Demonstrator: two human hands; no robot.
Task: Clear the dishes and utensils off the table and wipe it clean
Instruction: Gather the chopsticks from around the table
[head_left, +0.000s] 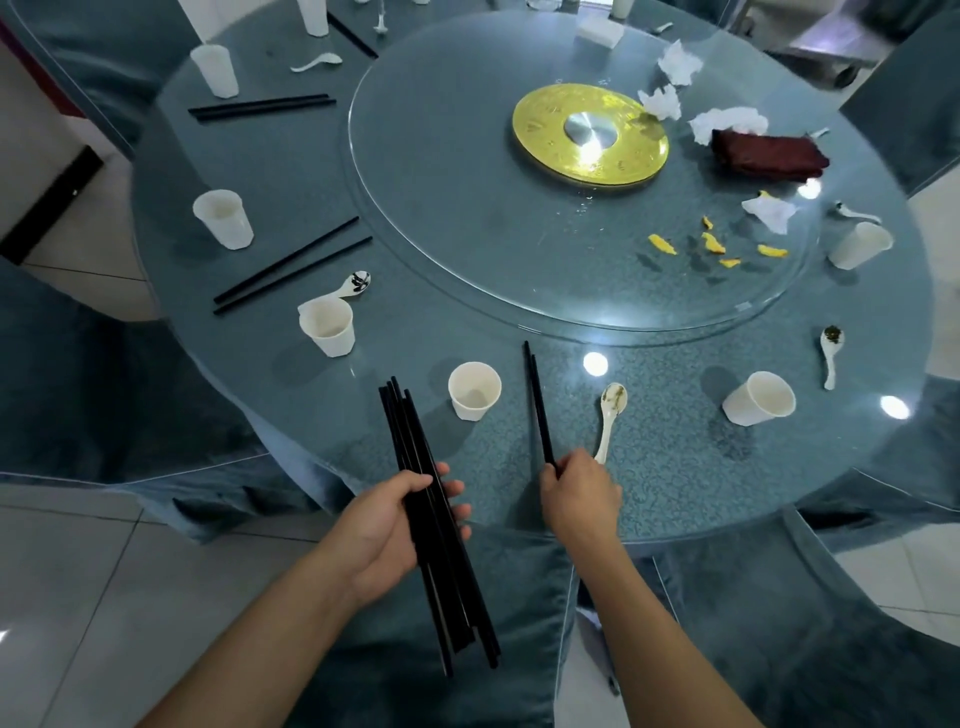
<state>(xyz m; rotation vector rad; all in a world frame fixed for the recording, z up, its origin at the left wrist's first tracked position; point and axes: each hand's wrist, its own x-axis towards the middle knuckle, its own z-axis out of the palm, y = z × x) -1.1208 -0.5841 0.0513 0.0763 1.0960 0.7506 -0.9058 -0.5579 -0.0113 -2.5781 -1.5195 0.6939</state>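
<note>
My left hand (400, 525) grips a bundle of chopsticks (441, 525) off the tabletop's (675, 467) near edge; my right hand (579, 493) pinches a chopstick pair (537, 405) beside a spoon (610, 415).

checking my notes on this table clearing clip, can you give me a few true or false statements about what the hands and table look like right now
1. The left hand grips a bundle of black chopsticks. True.
2. The right hand holds a white spoon. False: it pinches the near end of a chopstick pair; the spoon lies on the table beside it.
3. The dark red cloth lies on the glass turntable. True.
4. All the paper cups stand upright. False: the cup at near right lies on its side.
5. Orange scraps lie on the turntable. True.
</note>
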